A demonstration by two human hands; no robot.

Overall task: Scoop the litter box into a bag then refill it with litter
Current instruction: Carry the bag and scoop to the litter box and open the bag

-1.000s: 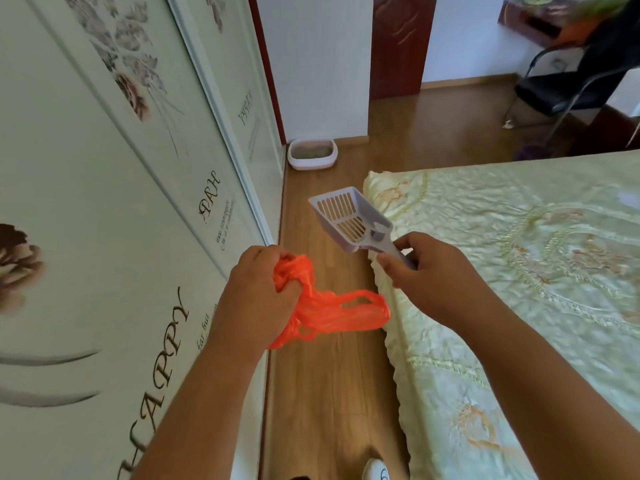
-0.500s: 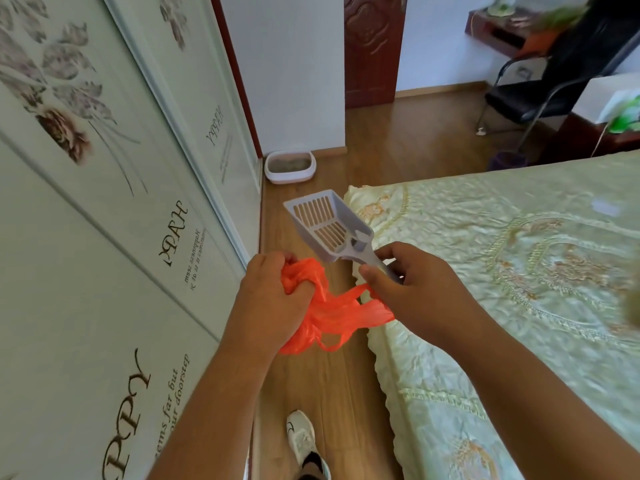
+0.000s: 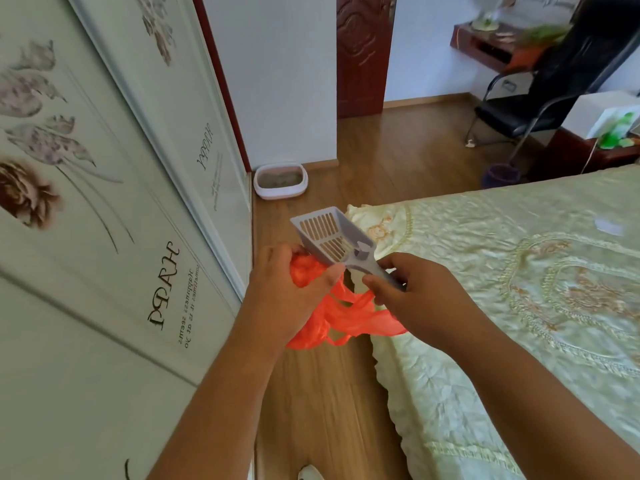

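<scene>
Wooden floor (image 3: 363, 393) runs between a wardrobe (image 3: 104, 237) and a bed (image 3: 519, 289). Far ahead, the litter box (image 3: 280, 180) sits on the floor by the wall corner. The left hand (image 3: 280, 299) clutches an orange bag (image 3: 343, 313); the right hand (image 3: 419, 299) pinches a grey scoop (image 3: 329, 237) by its handle.

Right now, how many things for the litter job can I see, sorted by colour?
Orange: 1, the plastic bag gripped by the left hand.
Grey: 1, the slotted litter scoop held by the right hand.
White: 1, the litter box on the floor by the wall.
Total: 3
</scene>
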